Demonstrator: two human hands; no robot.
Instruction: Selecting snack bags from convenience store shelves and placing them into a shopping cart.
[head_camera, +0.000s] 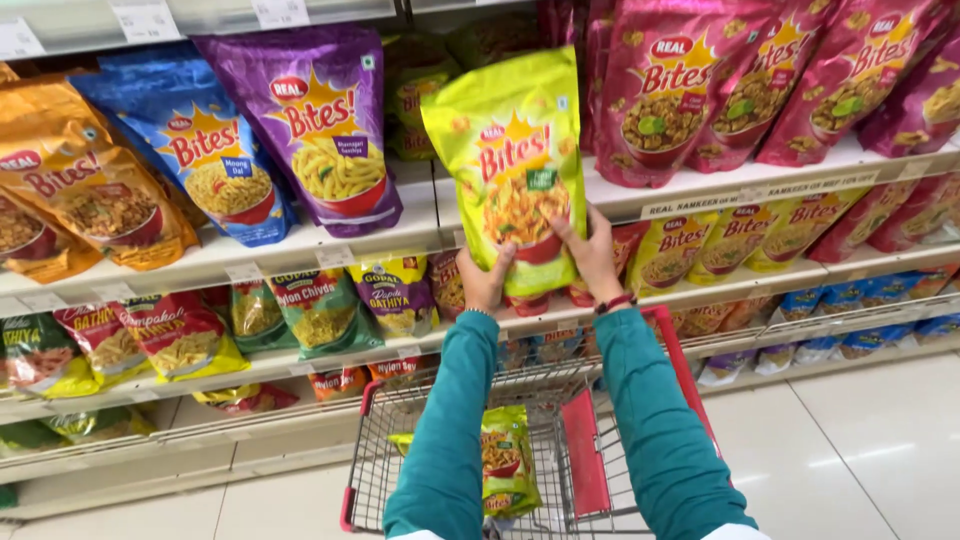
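Both hands are gripping a glossy yellow-green plastic snack pouch (512, 165) at centre frame, long axis upright. Left hand (484, 282) and right hand (594, 255) are clasping its lower corners, equally near, directly above the red-handled wire shopping trolley (400, 440).

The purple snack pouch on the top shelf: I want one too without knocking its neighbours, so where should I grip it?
Probably its lower corners, from the front with both hands. The purple pouch leans back, its base at the shelf edge, and the blue pouch crowds one side. The left hand and right hand hold the yellow-green pouch likewise.
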